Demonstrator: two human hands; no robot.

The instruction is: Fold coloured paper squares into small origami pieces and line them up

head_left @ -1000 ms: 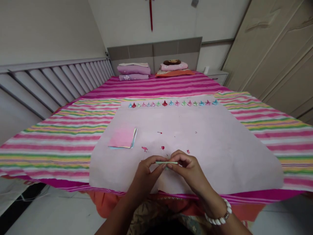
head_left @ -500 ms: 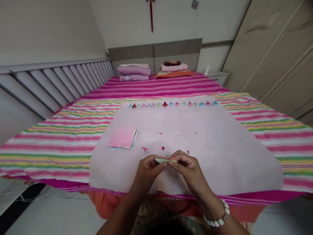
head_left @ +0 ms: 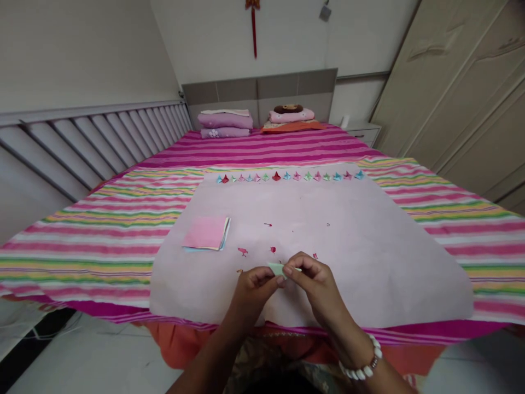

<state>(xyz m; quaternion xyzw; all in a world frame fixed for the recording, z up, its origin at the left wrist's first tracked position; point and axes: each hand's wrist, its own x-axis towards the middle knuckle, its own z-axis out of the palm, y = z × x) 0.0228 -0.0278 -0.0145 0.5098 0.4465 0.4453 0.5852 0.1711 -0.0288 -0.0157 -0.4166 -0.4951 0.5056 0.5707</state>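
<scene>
Between my two hands is a small piece of folded light green paper [head_left: 277,269], held low over the front of the pale sheet [head_left: 369,257]. My left hand [head_left: 257,284] pinches its left, lower edge between thumb and fingers. On the other side, my right hand [head_left: 308,273] grips it with thumb and forefinger, hiding part of the paper. A stack of square coloured paper [head_left: 205,232], pink on top, lies to the left. Several small folded paper shapes [head_left: 276,176] in red, blue, pink and green form a row along the sheet's far edge.
Small red printed marks or scraps [head_left: 243,251] dot the sheet just beyond my hands. Striped bedding [head_left: 94,224] surrounds the sheet. Folded purple bedding [head_left: 225,120] and a pink pile [head_left: 291,115] stand by the headboard. A railing [head_left: 102,131] runs along the left.
The green paper has been turned, so its face now shows as a wider shape instead of a thin edge. My left hand has dropped slightly; both hands still pinch the paper.
</scene>
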